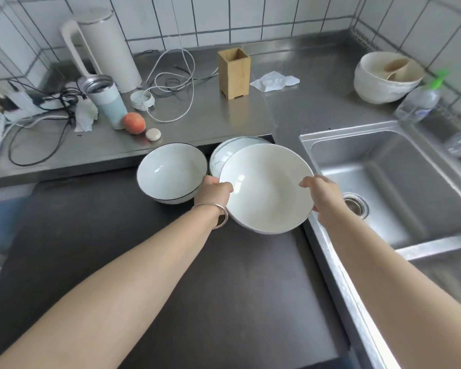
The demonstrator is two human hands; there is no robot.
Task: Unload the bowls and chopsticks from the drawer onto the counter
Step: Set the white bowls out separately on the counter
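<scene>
A large white bowl [266,187] is held tilted above the dark open drawer [171,275]. My left hand [213,191] grips its left rim and my right hand [322,195] grips its right rim. Behind it, more white bowls [224,151] are stacked in the drawer under the counter edge. Left of them sits a dark-rimmed white bowl [171,171] on another one. No chopsticks are visible. A wooden chopstick holder [234,73] stands empty on the steel counter [197,126].
A steel sink [399,187] lies at the right. At the back right are stacked pale bowls [383,78] and a soap bottle [421,99]. The left counter holds a kettle [104,49], a cup [105,99], a peach [133,123], cables [168,83] and tissue [274,81].
</scene>
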